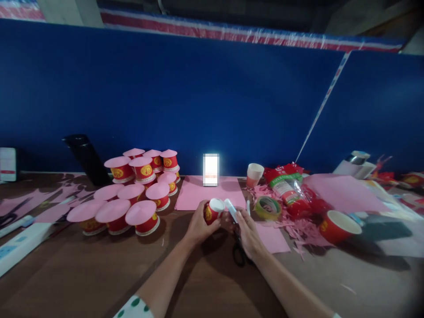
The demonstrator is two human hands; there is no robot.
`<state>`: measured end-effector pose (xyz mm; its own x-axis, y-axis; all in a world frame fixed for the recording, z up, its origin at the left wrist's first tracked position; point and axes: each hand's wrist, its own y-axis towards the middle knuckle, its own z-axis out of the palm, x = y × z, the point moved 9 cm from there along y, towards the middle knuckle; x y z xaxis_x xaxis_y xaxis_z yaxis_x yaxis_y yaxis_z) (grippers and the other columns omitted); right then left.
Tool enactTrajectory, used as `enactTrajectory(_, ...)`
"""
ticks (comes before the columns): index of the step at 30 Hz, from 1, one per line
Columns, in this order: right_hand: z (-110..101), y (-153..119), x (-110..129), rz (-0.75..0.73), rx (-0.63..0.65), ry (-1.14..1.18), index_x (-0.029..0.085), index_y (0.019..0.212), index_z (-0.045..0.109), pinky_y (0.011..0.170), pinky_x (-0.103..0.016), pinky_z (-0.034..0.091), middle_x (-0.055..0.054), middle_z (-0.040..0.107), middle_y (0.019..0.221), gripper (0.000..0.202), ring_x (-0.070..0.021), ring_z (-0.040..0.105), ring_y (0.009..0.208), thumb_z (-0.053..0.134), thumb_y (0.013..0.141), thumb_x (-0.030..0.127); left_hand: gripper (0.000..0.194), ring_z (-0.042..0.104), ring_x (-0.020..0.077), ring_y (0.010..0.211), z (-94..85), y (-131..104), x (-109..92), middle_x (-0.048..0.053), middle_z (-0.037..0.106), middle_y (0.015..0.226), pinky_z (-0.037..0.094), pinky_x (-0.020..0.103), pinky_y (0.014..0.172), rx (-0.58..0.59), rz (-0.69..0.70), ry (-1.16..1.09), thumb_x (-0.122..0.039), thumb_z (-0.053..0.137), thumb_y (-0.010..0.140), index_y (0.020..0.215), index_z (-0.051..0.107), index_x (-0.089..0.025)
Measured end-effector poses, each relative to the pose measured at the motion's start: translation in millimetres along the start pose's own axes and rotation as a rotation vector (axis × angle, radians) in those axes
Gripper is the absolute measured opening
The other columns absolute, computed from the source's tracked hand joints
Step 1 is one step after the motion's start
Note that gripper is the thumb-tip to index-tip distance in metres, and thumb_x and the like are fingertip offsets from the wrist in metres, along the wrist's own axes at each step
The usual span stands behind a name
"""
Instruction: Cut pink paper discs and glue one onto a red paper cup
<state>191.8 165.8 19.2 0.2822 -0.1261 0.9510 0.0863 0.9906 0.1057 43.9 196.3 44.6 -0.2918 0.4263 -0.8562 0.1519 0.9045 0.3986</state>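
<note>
My left hand (200, 225) is wrapped round a small red paper cup (211, 213) with gold print and a white upper end, tilted toward the right. Just right of it, my right hand (248, 232) grips a slim whitish tube (231, 210); its tip is close to the cup's rim, and I cannot tell whether they touch. Black-handled scissors (238, 255) lie beneath my right hand, partly covered by it. To the left stand several red cups with pink cone tops (141, 213), grouped in rows. Pink paper sheets (188, 194) lie behind my hands.
A lit phone (211, 170) stands behind the sheets. On the right are a paper cup (255, 174), a tape roll (267, 207), a red-green bag (286, 187), pink scraps (304, 229) and a red cup (339, 226). A black bottle (86, 159) and power strip (24, 247) are left.
</note>
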Motion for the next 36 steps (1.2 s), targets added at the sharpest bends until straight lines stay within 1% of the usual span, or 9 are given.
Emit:
enactTrajectory(6,5.2,-0.8,-1.5,0.02,0.037,0.017,0.022,0.092,0.057,0.051,-0.021,0.04,0.0,0.058,0.073,0.024,-0.0115,0.052,0.06,0.054,0.079,0.042,0.054,0.054,0.021,0.092,-0.8,-1.0,-7.3,0.005,0.056,0.1,0.042,0.034,0.082,-0.025,0.08,0.03,-0.023,0.069,0.058,0.107,0.046,-0.019)
enactTrajectory(12,2.5,-0.5,0.3,0.007,0.019,0.02,0.021,0.091,0.058,0.052,-0.02,0.039,0.001,0.056,0.071,0.021,-0.01,0.05,0.06,0.056,0.079,0.037,0.047,0.054,0.0218,0.093,-1.7,-0.9,-9.7,0.006,0.056,0.1,0.042,0.036,0.084,-0.035,0.133,0.057,-0.018,0.064,0.06,0.104,0.05,-0.019)
enactTrajectory(17,-8.2,4.4,-0.3,0.021,-0.039,0.14,0.02,0.09,0.06,0.047,-0.019,0.037,0.001,0.054,0.066,0.021,-0.01,0.048,0.056,0.059,0.076,0.036,0.054,0.052,0.0213,0.097,0.0,-2.2,-8.7,0.006,0.054,0.106,0.039,0.036,0.087,0.02,0.094,0.038,-0.016,0.059,0.062,0.113,0.043,-0.018)
enactTrajectory(20,-11.3,6.4,-3.4,0.048,-0.061,0.242,0.02,0.089,0.06,0.045,-0.02,0.036,0.002,0.052,0.064,0.021,-0.0099,0.046,0.052,0.059,0.076,0.036,0.054,0.051,0.0216,0.098,2.8,-3.1,-8.0,0.006,0.053,0.107,0.039,0.035,0.088,0.055,0.077,0.031,-0.017,0.06,0.062,0.113,0.043,-0.018)
enactTrajectory(22,-10.9,6.8,-6.4,0.071,-0.063,0.286,0.02,0.085,0.06,0.043,-0.02,0.035,0.002,0.052,0.062,0.019,-0.0099,0.045,0.05,0.059,0.077,0.037,0.054,0.052,0.0219,0.096,4.2,-3.5,-7.0,0.005,0.054,0.105,0.039,0.035,0.087,0.063,0.055,0.018,-0.021,0.063,0.061,0.112,0.044,-0.019)
enactTrajectory(25,-7.7,6.4,-11.3,0.113,-0.05,0.332,0.019,0.08,0.059,0.043,-0.02,0.035,0.002,0.051,0.06,0.019,-0.0094,0.044,0.049,0.06,0.076,0.038,0.056,0.052,0.0216,0.094,3.8,-3.7,-7.8,0.004,0.055,0.102,0.04,0.034,0.084,0.039,0.039,0.017,-0.024,0.066,0.058,0.11,0.045,-0.02)
enactTrajectory(30,-4.4,5.0,-17.2,0.185,-0.044,0.346,0.018,0.078,0.059,0.04,-0.019,0.033,0.003,0.049,0.055,0.027,-0.0083,0.041,0.044,0.059,0.075,0.045,0.052,0.054,0.0185,0.086,7.3,-3.7,-12.8,0.002,0.056,0.096,0.042,0.031,0.079,0.06,0.06,0.025,-0.019,0.062,0.06,0.109,0.044,-0.02)
enactTrajectory(33,-1.7,3.4,-19.2,0.225,-0.021,0.366,0.018,0.077,0.058,0.041,-0.018,0.032,0.004,0.05,0.055,0.027,-0.0076,0.04,0.044,0.059,0.074,0.045,0.052,0.055,0.018,0.085,8.8,-4.0,-13.2,0.002,0.057,0.095,0.043,0.03,0.078,0.078,0.059,0.007,-0.018,0.061,0.06,0.109,0.043,-0.02)
enactTrajectory(36,-0.9,2.4,-18.8,0.227,-0.002,0.376,0.018,0.077,0.058,0.042,-0.018,0.032,0.004,0.05,0.056,0.026,-0.0073,0.04,0.045,0.06,0.074,0.044,0.052,0.055,0.0173,0.083,9.4,-4.6,-12.5,0.002,0.056,0.094,0.043,0.03,0.077,0.085,0.061,-0.001,-0.017,0.06,0.061,0.109,0.041,-0.019)
